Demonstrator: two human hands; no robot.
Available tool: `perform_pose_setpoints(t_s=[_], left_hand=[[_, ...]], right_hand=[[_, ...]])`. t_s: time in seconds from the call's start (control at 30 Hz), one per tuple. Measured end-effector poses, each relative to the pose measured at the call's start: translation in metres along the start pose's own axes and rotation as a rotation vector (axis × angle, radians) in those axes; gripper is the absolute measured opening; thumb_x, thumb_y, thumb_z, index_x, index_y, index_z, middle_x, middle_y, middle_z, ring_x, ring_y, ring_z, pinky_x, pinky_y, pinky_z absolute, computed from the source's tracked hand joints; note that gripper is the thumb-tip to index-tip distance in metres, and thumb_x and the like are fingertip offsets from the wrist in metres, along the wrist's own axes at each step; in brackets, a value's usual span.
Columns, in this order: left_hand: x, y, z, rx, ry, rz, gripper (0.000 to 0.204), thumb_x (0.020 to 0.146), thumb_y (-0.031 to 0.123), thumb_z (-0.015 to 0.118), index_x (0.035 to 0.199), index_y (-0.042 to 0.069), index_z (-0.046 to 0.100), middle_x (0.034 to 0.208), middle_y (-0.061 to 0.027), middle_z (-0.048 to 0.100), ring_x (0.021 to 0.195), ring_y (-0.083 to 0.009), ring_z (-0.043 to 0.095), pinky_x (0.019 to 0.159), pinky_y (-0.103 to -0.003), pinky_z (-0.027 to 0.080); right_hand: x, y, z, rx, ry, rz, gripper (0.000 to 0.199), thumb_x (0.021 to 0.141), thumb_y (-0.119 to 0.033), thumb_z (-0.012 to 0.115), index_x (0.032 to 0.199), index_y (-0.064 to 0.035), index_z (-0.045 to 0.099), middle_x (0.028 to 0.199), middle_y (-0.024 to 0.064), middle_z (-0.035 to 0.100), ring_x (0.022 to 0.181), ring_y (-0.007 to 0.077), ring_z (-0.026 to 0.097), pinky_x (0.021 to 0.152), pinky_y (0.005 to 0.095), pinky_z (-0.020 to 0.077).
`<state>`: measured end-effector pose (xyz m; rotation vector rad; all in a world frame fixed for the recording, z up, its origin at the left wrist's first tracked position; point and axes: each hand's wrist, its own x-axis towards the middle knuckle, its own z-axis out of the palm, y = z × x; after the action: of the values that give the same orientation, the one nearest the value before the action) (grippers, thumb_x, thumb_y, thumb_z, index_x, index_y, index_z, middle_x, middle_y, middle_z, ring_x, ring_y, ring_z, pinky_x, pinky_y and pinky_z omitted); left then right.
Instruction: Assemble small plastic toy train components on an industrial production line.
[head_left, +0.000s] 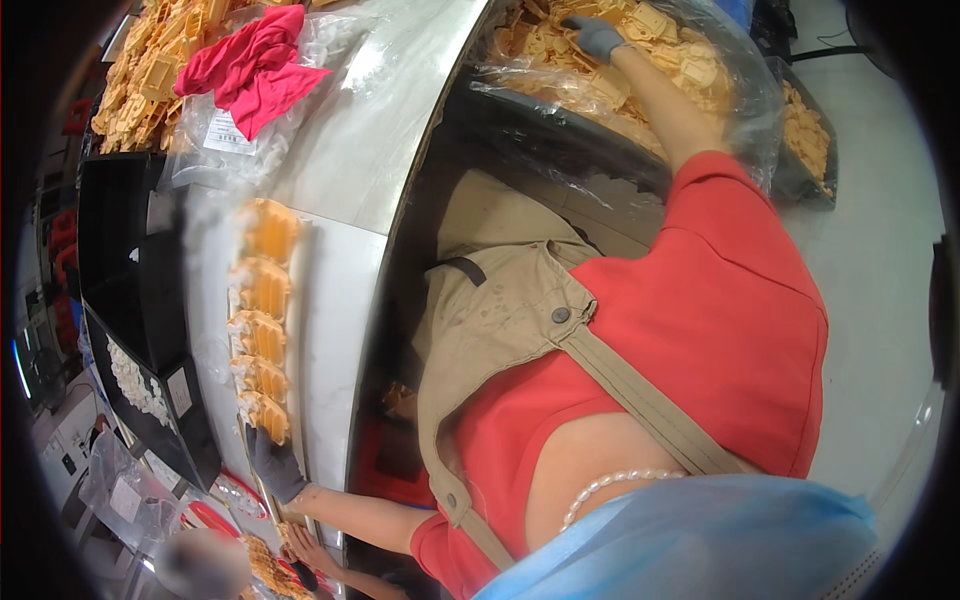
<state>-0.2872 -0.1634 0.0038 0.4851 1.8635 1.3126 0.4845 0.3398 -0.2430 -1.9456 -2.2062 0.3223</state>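
My right hand [600, 40], in a grey glove, reaches into a plastic-lined bin heaped with pale orange moulded plastic parts [660, 35]. Its fingers are apart over the heap, and I see nothing held in them. Several similar orange frames stand in a row [262, 340] along a pale strip on the table. My left hand [275, 465], in a dark grey glove, is closed at the near end of this row, on the last orange plastic part [264, 412]. The undersides of its fingers are hidden.
More orange parts [155, 75] are piled at the table's far left, beside a bright pink cloth [250, 70] on a clear bag. Black boxes [130, 270] line the table [340, 290], one holding small white pieces [135, 380]. Another person's hands [310, 550] work at the lower left.
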Motion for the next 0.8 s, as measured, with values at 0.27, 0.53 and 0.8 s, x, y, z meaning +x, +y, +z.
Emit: perform_pose_setpoints(t_s=[0.27,0.53,0.8], left_hand=[[0.004,-0.023,-0.051,-0.478,0.024,-0.183,0.044,0.087,0.009,0.055,0.125,-0.010,0.046,0.125,-0.0223,0.053,0.112,-0.0355,0.054,0.101,-0.044,0.044],[-0.045,0.052,0.091,-0.705,0.298,0.064,0.046,0.092,0.004,0.042,0.133,-0.015,0.035,0.135,-0.0254,0.045,0.125,-0.0360,0.045,0.110,-0.047,0.035],[-0.043,0.064,0.197,-1.193,-0.690,-0.104,0.053,0.091,0.008,0.048,0.137,-0.009,0.029,0.138,-0.0258,0.036,0.107,-0.0296,0.054,0.088,-0.041,0.051]], right_hand=[[0.013,-0.079,-0.035,-0.278,-0.608,-0.013,0.052,0.072,-0.022,0.064,0.123,-0.0167,0.058,0.112,0.0160,0.065,0.103,0.0318,0.062,0.085,0.0404,0.0503],[-0.003,-0.053,-0.032,-0.105,-0.536,0.162,0.063,0.065,-0.045,0.072,0.114,-0.0066,0.063,0.114,0.0146,0.064,0.096,0.0284,0.064,0.080,0.0396,0.0509],[0.026,-0.029,-0.013,-0.200,-0.518,0.207,0.067,0.066,-0.053,0.076,0.116,-0.0089,0.066,0.120,0.0116,0.062,0.112,0.0242,0.056,0.094,0.0378,0.0438]])
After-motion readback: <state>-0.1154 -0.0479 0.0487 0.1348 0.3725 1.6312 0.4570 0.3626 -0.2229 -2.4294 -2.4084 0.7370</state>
